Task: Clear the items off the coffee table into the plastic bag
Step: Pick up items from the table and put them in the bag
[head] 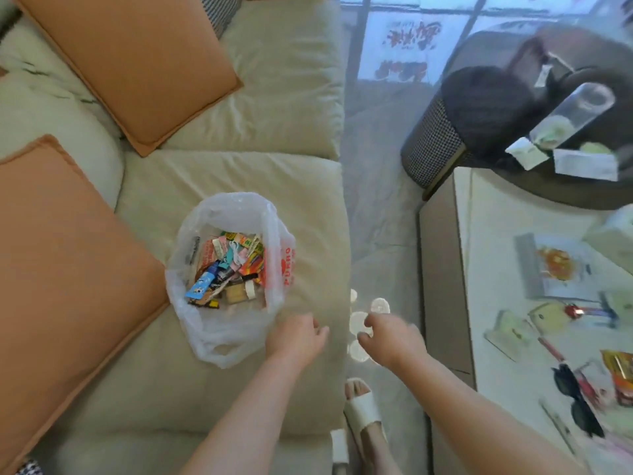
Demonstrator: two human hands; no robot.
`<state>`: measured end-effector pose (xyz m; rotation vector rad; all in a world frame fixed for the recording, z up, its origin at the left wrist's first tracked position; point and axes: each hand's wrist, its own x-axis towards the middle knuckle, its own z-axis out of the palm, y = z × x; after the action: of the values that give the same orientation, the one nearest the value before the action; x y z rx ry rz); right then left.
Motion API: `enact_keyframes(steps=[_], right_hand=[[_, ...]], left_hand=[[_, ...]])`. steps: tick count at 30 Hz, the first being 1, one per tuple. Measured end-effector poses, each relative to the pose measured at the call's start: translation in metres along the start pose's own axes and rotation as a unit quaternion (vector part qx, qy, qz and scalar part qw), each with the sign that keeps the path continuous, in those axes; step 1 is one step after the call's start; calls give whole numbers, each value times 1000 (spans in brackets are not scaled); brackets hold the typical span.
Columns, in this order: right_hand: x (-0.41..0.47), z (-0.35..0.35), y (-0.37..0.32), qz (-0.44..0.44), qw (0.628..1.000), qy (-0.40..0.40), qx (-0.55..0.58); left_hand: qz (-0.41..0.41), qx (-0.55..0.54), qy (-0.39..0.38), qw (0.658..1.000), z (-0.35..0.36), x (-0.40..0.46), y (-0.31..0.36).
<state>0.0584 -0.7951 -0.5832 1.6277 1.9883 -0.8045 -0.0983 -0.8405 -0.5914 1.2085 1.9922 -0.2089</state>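
**A:** How far along are we?

**B:** Partway, I'd judge. The plastic bag (230, 275) sits open on the sofa seat (298, 207), already well filled with small colourful packets and tubes. The worktop (496, 234) on my right is not cleared yet.

**A:** What's left there?

**B:** The picture is blurred, so I count loosely: one pair of dark sunglasses (579, 402), one flat pouch with an orange picture (555, 265), one orange snack packet (621, 375) at the edge of view, two pale green sachets (513, 334), one red pen-like stick (553, 351), and some smaller bits I cannot make out. Farther back, a dark round tray (548, 193) carries a clear bottle (575, 114) and two white packets.

**A:** And the hands?

**B:** Both hang between sofa and worktop. My left hand (296, 335) is just beside the bag's near rim, fingers loosely curled, holding nothing I can see. My right hand (390, 337) is over the floor, fingers relaxed and slightly apart, also empty as far as I can tell.
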Motion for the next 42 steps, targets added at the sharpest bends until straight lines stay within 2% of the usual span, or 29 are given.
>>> enact_keyframes(steps=[6, 12, 27, 34, 42], right_hand=[[-44, 20, 79, 76, 995, 22, 59], [-83, 35, 158, 152, 979, 31, 135], [-191, 109, 364, 258, 930, 23, 259], [-240, 150, 464, 336, 893, 22, 298], [-266, 188, 541, 395, 850, 42, 345]], left_hand=[[92, 47, -66, 993, 51, -20, 69], [164, 136, -90, 973, 93, -50, 130], [232, 245, -121, 934, 237, -135, 279], [273, 269, -150, 911, 318, -169, 351], [338, 323, -153, 870, 379, -171, 407]])
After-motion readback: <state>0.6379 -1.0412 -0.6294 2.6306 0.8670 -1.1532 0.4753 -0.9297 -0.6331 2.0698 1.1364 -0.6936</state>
